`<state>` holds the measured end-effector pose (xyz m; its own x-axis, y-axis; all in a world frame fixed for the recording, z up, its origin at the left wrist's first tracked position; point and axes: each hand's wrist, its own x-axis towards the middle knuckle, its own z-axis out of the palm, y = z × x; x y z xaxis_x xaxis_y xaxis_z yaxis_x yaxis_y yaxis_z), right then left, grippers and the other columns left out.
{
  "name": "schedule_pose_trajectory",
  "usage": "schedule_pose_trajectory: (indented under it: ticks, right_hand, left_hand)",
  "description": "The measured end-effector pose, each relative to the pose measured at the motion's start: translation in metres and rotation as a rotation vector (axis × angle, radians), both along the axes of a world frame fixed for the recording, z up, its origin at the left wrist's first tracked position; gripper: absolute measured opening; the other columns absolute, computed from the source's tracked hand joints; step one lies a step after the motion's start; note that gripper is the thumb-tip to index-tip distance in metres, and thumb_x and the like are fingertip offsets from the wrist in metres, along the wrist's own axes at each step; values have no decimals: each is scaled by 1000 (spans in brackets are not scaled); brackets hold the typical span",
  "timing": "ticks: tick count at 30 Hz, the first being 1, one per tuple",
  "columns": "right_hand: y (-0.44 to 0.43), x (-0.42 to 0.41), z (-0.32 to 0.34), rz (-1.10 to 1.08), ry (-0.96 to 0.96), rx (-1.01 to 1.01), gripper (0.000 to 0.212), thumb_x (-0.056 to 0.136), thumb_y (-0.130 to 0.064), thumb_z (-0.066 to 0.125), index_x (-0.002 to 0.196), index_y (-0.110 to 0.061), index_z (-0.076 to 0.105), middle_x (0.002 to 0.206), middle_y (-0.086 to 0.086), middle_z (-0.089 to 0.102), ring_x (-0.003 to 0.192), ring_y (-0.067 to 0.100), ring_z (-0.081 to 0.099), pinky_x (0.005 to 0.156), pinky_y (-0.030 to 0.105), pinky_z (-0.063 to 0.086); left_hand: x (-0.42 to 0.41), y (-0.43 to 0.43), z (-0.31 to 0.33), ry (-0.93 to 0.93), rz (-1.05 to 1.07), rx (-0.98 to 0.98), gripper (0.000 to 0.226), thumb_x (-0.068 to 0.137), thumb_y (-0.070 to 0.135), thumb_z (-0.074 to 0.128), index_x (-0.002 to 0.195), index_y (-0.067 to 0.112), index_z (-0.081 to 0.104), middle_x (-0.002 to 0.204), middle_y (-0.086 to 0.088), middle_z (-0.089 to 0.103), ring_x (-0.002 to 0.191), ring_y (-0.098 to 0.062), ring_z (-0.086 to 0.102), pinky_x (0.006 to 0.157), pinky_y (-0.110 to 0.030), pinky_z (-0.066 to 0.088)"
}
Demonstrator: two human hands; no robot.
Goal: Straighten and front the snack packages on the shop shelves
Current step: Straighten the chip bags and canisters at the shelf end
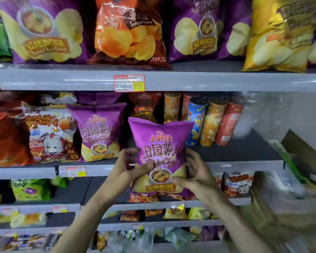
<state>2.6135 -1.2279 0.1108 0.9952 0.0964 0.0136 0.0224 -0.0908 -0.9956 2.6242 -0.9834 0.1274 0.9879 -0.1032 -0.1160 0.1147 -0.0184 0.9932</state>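
Far left on the middle shelf (241,152), a red-orange bag (5,141); just beside it, a white snack bag (51,136) with a cartoon figure, upright and face forward; next along, a standing purple bag (98,130) of potato chips, upright at the shelf's front, print toward the camera; just right of that, the held purple bag (161,148) of the same kind, upright in the air before the shelf's front edge, print also toward the camera; left hand (128,167) gripping its lower left edge, fingers curled behind, thumb laid across the front; right hand (197,172) gripping its lower right edge, thumb on the front, fingers wrapped behind; further right, towards the shelf's back, tall chip canisters (213,121) side by side
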Motion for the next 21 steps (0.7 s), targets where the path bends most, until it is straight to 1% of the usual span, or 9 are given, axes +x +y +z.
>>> schedule_pose_trajectory:
  ticks: [3,4,6,10,13,15,17,19,21]
  right_hand:
    - [-7,-20,17,-26,-99,-23,91,72,7,88,143,-30,46,134,-21,66,126,2,62,96,18,53]
    - [-9,-25,25,-35,-129,-24,90,72,7,88,143,-31,46,134,-23,65,127,2,61,97,18,52]
    - [-14,-34,44,-68,-187,-16,91,71,3,88,144,-32,46,137,-21,64,131,4,60,101,22,52]
    - [-22,-48,89,-105,-325,16,90,71,3,85,147,-25,46,140,-4,65,131,16,62,104,32,54]
    - [-25,-57,119,-135,-426,56,89,71,11,82,146,-22,46,137,-1,67,128,20,64,100,31,56]
    - [-27,-59,138,-161,-500,70,88,70,8,83,145,-23,47,136,-1,68,128,18,64,98,29,56]
    - [-30,-59,160,-176,-581,74,85,70,6,82,141,-25,49,135,-6,69,128,14,64,98,26,55]
    - [-34,-53,183,-187,-662,69,83,73,16,79,138,-26,50,133,-11,69,127,9,64,97,21,54]
    - [-38,-45,207,-207,-754,32,82,76,22,75,138,-26,50,132,-11,70,127,9,64,98,19,52]
  left_hand:
    - [-10,-6,9,-150,-25,12,75,65,34,93,128,19,54,106,5,74,99,-13,69,76,-22,57]
    - [-13,-9,15,-203,-41,21,76,66,36,93,129,20,53,108,5,74,102,-14,70,79,-24,57]
    - [-16,-14,31,-313,-66,24,77,67,39,93,130,23,52,117,-1,73,107,-20,71,83,-28,57]
    - [-21,-22,72,-491,-75,28,79,72,35,93,136,21,49,126,-7,69,116,-24,68,92,-33,52]
    - [-24,-29,104,-616,-87,6,81,75,31,93,140,19,47,134,-11,66,125,-32,65,104,-55,50]
    - [-25,-35,127,-701,-93,-15,80,74,32,93,139,21,48,136,-11,65,126,-33,64,105,-62,49]
    - [-25,-43,149,-778,-85,-36,80,73,32,93,140,23,49,137,-10,65,127,-33,64,105,-63,50]
    - [-23,-50,172,-852,-73,-36,79,74,33,91,141,28,49,140,-6,63,129,-32,63,105,-61,51]
    - [-21,-57,194,-937,-72,-18,79,79,33,87,146,29,45,144,-4,61,133,-31,61,106,-58,51]
